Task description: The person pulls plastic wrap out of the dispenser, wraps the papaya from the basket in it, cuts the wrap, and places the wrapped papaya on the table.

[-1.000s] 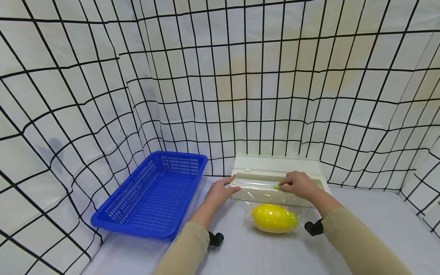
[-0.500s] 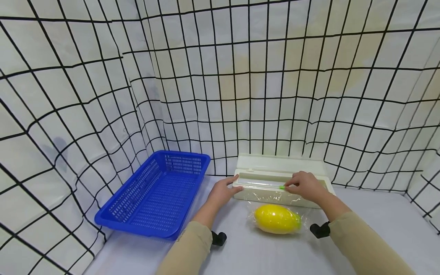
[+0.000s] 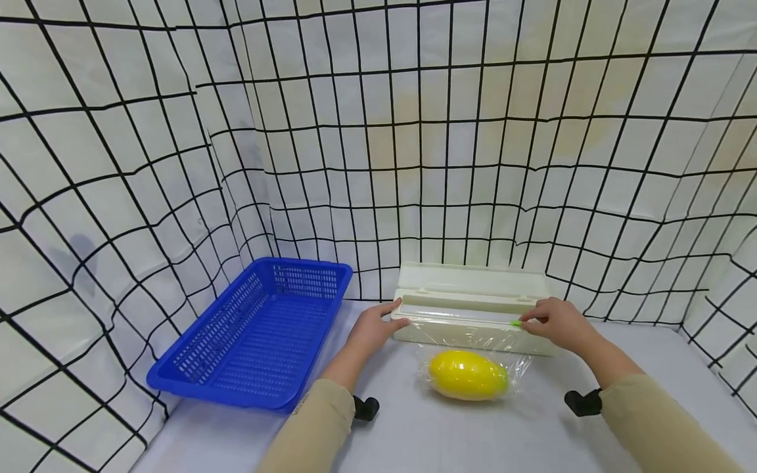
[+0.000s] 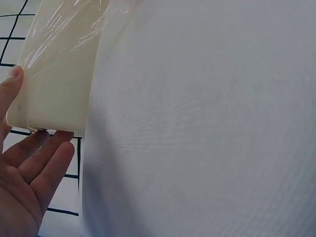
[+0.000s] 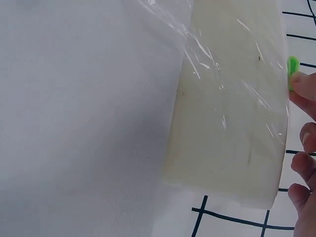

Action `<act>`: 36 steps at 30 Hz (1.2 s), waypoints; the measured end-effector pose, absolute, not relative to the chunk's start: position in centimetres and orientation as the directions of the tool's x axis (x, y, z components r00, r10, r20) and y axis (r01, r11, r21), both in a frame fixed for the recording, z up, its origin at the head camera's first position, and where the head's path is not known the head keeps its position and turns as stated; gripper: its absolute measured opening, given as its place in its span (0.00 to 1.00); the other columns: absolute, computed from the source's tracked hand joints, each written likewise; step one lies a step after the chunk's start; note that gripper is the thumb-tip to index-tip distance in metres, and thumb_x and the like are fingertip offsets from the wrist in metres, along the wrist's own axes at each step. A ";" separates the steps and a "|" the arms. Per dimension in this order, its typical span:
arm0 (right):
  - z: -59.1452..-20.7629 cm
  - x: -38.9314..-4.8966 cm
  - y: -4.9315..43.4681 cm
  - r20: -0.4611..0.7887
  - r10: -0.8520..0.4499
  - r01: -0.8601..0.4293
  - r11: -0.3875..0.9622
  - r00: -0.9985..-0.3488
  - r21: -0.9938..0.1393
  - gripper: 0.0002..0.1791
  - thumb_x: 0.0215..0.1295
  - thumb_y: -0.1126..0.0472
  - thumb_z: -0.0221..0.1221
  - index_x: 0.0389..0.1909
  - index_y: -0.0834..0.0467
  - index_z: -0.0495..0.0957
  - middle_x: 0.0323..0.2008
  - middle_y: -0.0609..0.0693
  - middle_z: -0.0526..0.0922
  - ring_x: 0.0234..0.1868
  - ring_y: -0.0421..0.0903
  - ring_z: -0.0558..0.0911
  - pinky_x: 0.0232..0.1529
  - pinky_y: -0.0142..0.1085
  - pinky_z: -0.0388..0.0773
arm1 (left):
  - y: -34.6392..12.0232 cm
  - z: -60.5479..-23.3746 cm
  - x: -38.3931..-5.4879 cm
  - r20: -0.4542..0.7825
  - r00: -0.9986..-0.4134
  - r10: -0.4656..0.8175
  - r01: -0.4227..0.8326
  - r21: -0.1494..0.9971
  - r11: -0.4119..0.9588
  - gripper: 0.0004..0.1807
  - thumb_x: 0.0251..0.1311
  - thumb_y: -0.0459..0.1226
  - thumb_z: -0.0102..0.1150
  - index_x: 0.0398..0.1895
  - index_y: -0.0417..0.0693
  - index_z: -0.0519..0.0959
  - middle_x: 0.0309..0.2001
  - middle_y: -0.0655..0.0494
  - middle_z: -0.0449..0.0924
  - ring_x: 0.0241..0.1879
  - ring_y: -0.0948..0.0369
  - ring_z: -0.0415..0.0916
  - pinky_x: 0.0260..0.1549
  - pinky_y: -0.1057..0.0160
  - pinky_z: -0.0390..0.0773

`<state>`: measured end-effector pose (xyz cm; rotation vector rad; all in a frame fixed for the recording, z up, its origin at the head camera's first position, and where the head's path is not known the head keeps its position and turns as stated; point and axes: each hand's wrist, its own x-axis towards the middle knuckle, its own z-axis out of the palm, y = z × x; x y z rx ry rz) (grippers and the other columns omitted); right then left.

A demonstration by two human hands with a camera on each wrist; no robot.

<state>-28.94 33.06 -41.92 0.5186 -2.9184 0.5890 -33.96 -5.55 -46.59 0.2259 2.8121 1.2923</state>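
Note:
A cream cling film dispenser (image 3: 437,335) lies at the back of the table in the head view, its lid (image 3: 473,279) raised behind it. My left hand (image 3: 368,334) holds the dispenser's left end; in the left wrist view its thumb lies along one edge and fingers touch the end face. My right hand (image 3: 558,323) pinches a small green slide cutter (image 3: 516,322) near the right end of the front edge. Clear cling film (image 5: 217,79) hangs over the front and spreads onto the table. On that film sits a yellow lemon-shaped fruit (image 3: 464,375) with a greenish right tip.
A blue plastic basket (image 3: 322,328) stands to the left of my left arm. White walls with a black grid (image 3: 437,144) enclose the table behind and at the sides. White cloth (image 3: 443,440) covers the table.
My right hand has slid the green cutter rightward along the dispenser's front edge. The left hand keeps its hold at the left end. The yellow fruit stays in place.

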 end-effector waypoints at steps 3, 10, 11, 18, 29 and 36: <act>-42.0 -28.9 33.3 0.194 -0.313 -0.364 0.862 -0.930 -0.354 0.09 0.64 0.56 0.65 0.39 0.55 0.89 0.23 0.40 0.71 0.28 0.41 0.68 0.28 0.35 0.67 | -5.7 -46.5 -33.9 0.019 -0.987 0.160 0.118 0.758 0.642 0.36 0.56 0.59 0.66 0.70 0.71 0.69 0.70 0.53 0.68 0.70 0.48 0.61 0.65 0.43 0.65; -42.2 -28.7 33.1 0.227 -0.330 -0.392 0.852 -0.916 -0.346 0.08 0.63 0.57 0.66 0.39 0.55 0.89 0.23 0.38 0.73 0.28 0.41 0.67 0.27 0.34 0.67 | -6.0 -46.6 -34.0 0.030 -0.986 0.162 0.128 0.761 0.636 0.36 0.57 0.58 0.66 0.70 0.69 0.70 0.69 0.54 0.69 0.70 0.49 0.62 0.65 0.44 0.66; -42.2 -28.6 33.1 0.236 -0.337 -0.402 0.851 -0.912 -0.338 0.08 0.63 0.57 0.66 0.39 0.55 0.89 0.23 0.38 0.73 0.28 0.41 0.67 0.27 0.34 0.66 | -6.0 -46.6 -34.0 0.032 -0.986 0.162 0.129 0.761 0.636 0.36 0.57 0.58 0.66 0.70 0.69 0.70 0.69 0.55 0.69 0.70 0.49 0.63 0.65 0.44 0.66; -42.4 -28.3 33.4 0.266 -0.334 -0.406 0.864 -0.904 -0.297 0.06 0.61 0.59 0.67 0.37 0.54 0.89 0.23 0.36 0.73 0.29 0.40 0.67 0.27 0.34 0.66 | -5.7 -46.4 -33.8 0.025 -0.986 0.167 0.125 0.774 0.621 0.36 0.56 0.58 0.66 0.70 0.69 0.70 0.69 0.56 0.69 0.71 0.49 0.62 0.65 0.45 0.66; -42.6 -28.2 34.0 0.274 -0.330 -0.408 0.857 -0.903 -0.314 0.07 0.62 0.59 0.66 0.39 0.54 0.89 0.23 0.37 0.71 0.29 0.40 0.66 0.27 0.34 0.65 | -5.3 -46.2 -33.6 0.025 -0.987 0.158 0.119 0.779 0.615 0.36 0.56 0.58 0.66 0.69 0.70 0.70 0.69 0.57 0.69 0.70 0.50 0.62 0.65 0.45 0.66; -43.1 -28.5 33.6 0.277 -0.309 -0.401 0.826 -0.910 -0.396 0.11 0.63 0.53 0.67 0.42 0.53 0.88 0.28 0.40 0.72 0.28 0.40 0.68 0.25 0.32 0.67 | -5.5 -46.3 -33.6 0.027 -0.990 0.139 0.109 0.773 0.625 0.36 0.56 0.58 0.67 0.69 0.70 0.70 0.69 0.56 0.69 0.70 0.49 0.63 0.64 0.45 0.67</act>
